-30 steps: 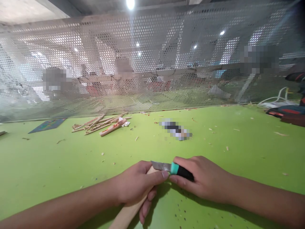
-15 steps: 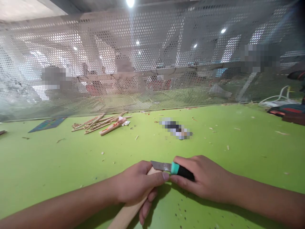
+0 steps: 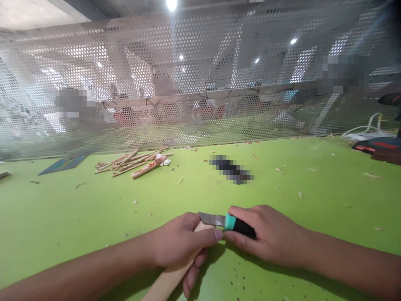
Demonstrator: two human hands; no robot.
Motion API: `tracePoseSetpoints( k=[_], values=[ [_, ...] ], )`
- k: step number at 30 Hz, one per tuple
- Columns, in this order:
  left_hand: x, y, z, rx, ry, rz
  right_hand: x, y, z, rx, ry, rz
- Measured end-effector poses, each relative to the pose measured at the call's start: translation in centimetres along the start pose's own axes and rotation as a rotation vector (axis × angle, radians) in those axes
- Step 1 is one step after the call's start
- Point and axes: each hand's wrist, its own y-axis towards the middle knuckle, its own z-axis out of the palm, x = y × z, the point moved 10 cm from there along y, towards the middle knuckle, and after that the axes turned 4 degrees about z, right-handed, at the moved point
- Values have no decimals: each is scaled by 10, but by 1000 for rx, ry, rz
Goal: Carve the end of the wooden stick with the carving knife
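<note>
Down at lower centre, your left fingers (image 3: 192, 279) are wrapped round the pale wooden piece (image 3: 169, 278), the thumb lying along its upper end, and your right hand (image 3: 272, 234) is clenched on the dark-handled knife (image 3: 242, 228)! The wood slants from the bottom edge up to mid-frame, the blade (image 3: 211, 219) lying across its tip; whether it bites, you can't tell from here. That wood should feel light and stiff, smooth enough to twist a little, so your best hold is firm around the shaft, thumb well back from the edge. The knife looks rigid and sharp, one to take by the handle only. Farther out, upper left of centre, carved sticks (image 3: 128, 164) lie heaped on the green tabletop (image 3: 103, 213). And against a second ago: your left thumb sits slightly lower, more wood shows beneath the blade, while your right grip is practically unchanged
</note>
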Motion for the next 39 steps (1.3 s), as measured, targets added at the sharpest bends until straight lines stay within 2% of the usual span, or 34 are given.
tracePoseSetpoints(
  k=[7,16,24,31,39],
  values=[
    [-3,1,0,-5,-39,28,1,0,-1,8,15,10],
    [-2,-2,-1,17,-10,0,-1,3,-4,-27,-24,37],
    [-9,0,2,18,-27,58,7,-2,-1,30,15,-72],
    [-7,0,-1,-36,-35,45,6,-2,-1,16,-5,-63],
    [-6,2,-1,-31,-51,50,5,-2,1,22,-42,-37]
  ],
)
